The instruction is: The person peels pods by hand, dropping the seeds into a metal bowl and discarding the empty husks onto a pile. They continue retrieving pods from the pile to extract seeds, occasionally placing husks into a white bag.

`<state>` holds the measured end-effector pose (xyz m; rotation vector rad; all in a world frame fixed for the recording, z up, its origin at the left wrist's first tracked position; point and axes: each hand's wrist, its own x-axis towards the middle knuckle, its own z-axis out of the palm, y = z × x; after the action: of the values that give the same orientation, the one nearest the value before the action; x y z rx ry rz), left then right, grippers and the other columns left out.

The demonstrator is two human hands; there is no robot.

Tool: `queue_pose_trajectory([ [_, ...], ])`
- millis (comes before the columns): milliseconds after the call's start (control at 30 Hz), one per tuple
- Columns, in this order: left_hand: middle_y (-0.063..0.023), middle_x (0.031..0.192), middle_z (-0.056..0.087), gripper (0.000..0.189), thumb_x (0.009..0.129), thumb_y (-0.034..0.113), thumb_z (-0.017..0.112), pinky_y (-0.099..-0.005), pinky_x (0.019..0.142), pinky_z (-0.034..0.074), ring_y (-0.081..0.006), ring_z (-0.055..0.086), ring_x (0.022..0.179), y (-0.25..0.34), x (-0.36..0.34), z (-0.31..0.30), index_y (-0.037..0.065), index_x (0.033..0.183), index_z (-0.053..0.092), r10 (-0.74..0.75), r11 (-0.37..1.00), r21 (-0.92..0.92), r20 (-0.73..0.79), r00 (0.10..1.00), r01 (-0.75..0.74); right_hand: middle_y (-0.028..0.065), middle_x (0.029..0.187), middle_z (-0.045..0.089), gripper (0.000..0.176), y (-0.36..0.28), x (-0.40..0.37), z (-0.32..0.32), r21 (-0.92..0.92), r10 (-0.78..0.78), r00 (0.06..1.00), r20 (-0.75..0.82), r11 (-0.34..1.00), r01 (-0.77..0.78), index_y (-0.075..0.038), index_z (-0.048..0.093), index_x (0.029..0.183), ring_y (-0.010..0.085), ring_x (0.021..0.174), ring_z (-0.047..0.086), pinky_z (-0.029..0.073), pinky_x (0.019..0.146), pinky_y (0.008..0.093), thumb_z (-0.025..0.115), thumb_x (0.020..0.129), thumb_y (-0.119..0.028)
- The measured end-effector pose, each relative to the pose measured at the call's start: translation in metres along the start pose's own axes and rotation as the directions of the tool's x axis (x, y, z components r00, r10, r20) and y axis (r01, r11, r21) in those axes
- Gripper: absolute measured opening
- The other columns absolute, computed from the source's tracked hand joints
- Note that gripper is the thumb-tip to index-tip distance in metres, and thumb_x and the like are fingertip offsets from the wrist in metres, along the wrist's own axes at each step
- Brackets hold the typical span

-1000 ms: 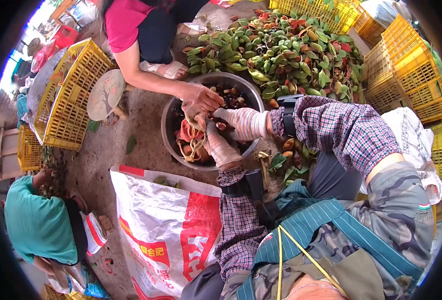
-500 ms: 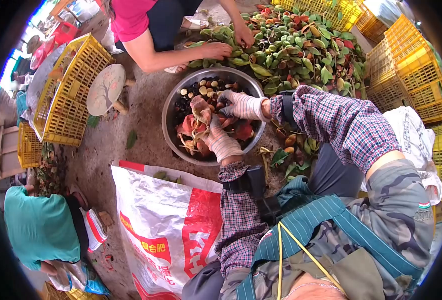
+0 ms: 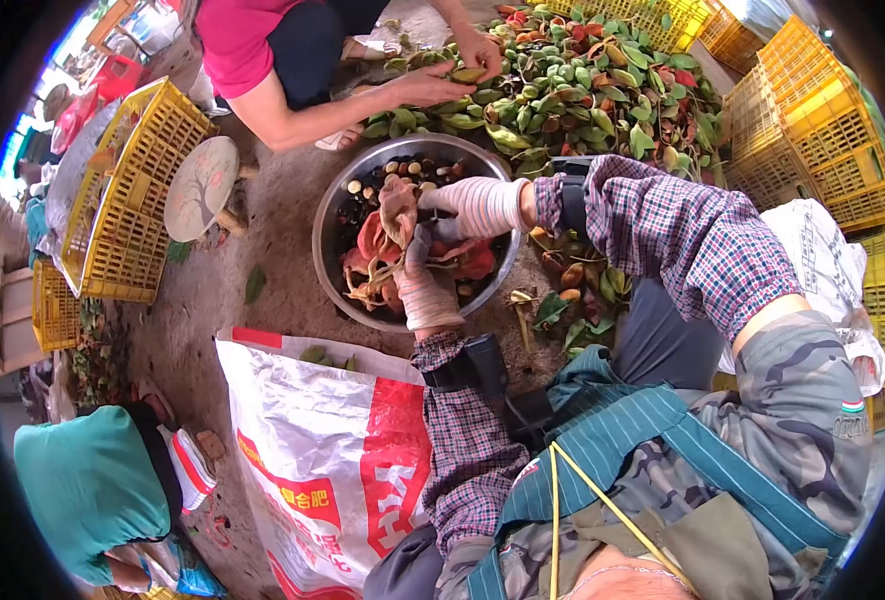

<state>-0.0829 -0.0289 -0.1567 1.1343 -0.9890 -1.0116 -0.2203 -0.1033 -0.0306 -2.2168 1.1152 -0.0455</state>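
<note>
In striped gloves with grey fingertips, both my hands work over a wide metal basin [image 3: 322,250]. My left hand [image 3: 427,285] is closed around a bunch of opened reddish pod husks [image 3: 374,238]. Its fingers point up toward a pinkish-brown husk [image 3: 399,205] at the top of the bunch. Coming in from the right, my right hand [image 3: 471,208] is closed with its fingertips against that same husk; the exact pinch is partly hidden. Dark round seeds and a few pale ones [image 3: 355,187] lie in the basin, partly covered by the husks.
Beyond the basin lies a heap of green and red pods [image 3: 588,95], where a co-worker's hands [image 3: 448,80] hold a pod. A white-and-red sack [image 3: 303,420] is in front. Yellow crates [image 3: 808,105] stand right and left, beside a round stool [image 3: 203,188]. Another person [image 3: 88,485] bends at lower left.
My hands have come closer together at the pinkish-brown husk. The co-worker's hands have lifted a pod from the heap. The whole view has shifted slightly.
</note>
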Motion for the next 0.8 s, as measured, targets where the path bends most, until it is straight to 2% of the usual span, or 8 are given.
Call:
queue_pose_trajectory([
  [100,-0.0124,0.092,0.067,0.032,0.081,-0.002,0.061,-0.0368,0.075,0.053,-0.0236,0.065,0.082,0.017,-0.001,0.006,0.007,0.111,0.061,0.03,0.996,-0.088,0.016,0.999,-0.029,0.0221,0.098,0.063,0.046,-0.003,-0.002,0.004,-0.016,-0.009,1.0,-0.005,1.0,0.009,-0.009,0.052,0.119,0.0382,0.094,0.061,0.048,0.08,0.0401,0.063,0.084,-0.036],
  [167,-0.0104,0.096,0.065,0.03,0.083,0.01,0.063,-0.037,0.078,0.052,-0.0223,0.063,0.085,0.035,0.0,0.009,0.004,0.112,0.06,-0.138,0.928,-0.342,0.048,0.989,0.146,0.0213,0.1,0.063,0.048,-0.009,-0.004,-0.002,-0.007,0.012,1.0,0.017,1.0,-0.011,-0.009,0.051,0.121,0.0384,0.095,0.06,0.048,0.08,0.0411,0.064,0.081,-0.031],
  [233,-0.0082,0.107,0.062,0.04,0.085,0.026,0.064,-0.0372,0.084,0.05,-0.0221,0.059,0.096,0.062,-0.004,0.006,0.001,0.116,0.057,-0.421,0.628,-0.631,0.216,0.881,0.455,0.0207,0.103,0.062,0.049,-0.009,-0.005,-0.005,-0.099,0.02,1.0,0.007,0.995,-0.019,-0.01,0.05,0.121,0.0383,0.096,0.06,0.048,0.08,0.0412,0.065,0.079,-0.029],
  [400,-0.0096,0.114,0.06,0.046,0.085,0.027,0.064,-0.0407,0.089,0.047,-0.0243,0.057,0.106,0.058,-0.005,0.014,0.001,0.122,0.054,-0.42,0.649,-0.639,0.151,0.895,0.412,0.0192,0.106,0.061,0.043,-0.016,-0.003,-0.005,-0.178,0.109,0.993,-0.045,0.977,-0.115,-0.011,0.052,0.116,0.0379,0.094,0.06,0.049,0.078,0.0417,0.065,0.077,-0.024],
  [567,-0.0105,0.122,0.055,0.05,0.087,0.032,0.061,-0.043,0.095,0.044,-0.0255,0.052,0.114,0.064,-0.004,0.019,0.003,0.127,0.05,-0.415,0.599,-0.716,0.105,0.904,0.358,0.0191,0.086,0.064,0.029,0.02,0.017,0.025,-0.002,0.105,0.97,-0.219,0.994,-0.108,-0.01,0.057,0.108,0.0379,0.088,0.061,0.048,0.076,0.0422,0.056,0.079,-0.014],
  [667,-0.0112,0.129,0.049,0.056,0.089,0.039,0.059,-0.0462,0.099,0.042,-0.0279,0.049,0.117,0.106,-0.005,0.012,0.005,0.131,0.044,-0.358,0.558,-0.775,0.099,0.929,0.298,0.0188,0.107,0.062,0.038,0.024,0.009,-0.003,0.5,0.339,0.94,-0.036,0.821,-0.277,-0.002,0.058,0.114,0.0262,0.101,0.06,0.046,0.087,0.0381,0.058,0.083,-0.024],
  [733,-0.0121,0.129,0.049,0.054,0.09,0.04,0.057,-0.0471,0.099,0.042,-0.0292,0.049,0.117,0.116,0.001,0.003,0.004,0.13,0.045,-0.294,0.564,-0.791,0.075,0.953,0.236,0.0176,0.107,0.062,0.043,0.048,0.019,0.014,0.518,0.195,0.977,-0.085,0.846,-0.124,-0.004,0.057,0.118,0.026,0.102,0.06,0.045,0.089,0.0374,0.052,0.088,-0.033],
  [800,-0.0147,0.133,0.045,0.059,0.09,0.041,0.056,-0.0493,0.101,0.041,-0.0319,0.046,0.12,0.124,0.003,0.0,0.002,0.132,0.041,-0.227,0.543,-0.825,0.036,0.973,0.157,0.0154,0.107,0.063,0.051,0.048,0.015,0.004,0.078,-0.012,0.996,-0.086,0.997,0.019,-0.006,0.055,0.123,0.0262,0.102,0.059,0.044,0.091,0.0365,0.049,0.09,-0.044],
])
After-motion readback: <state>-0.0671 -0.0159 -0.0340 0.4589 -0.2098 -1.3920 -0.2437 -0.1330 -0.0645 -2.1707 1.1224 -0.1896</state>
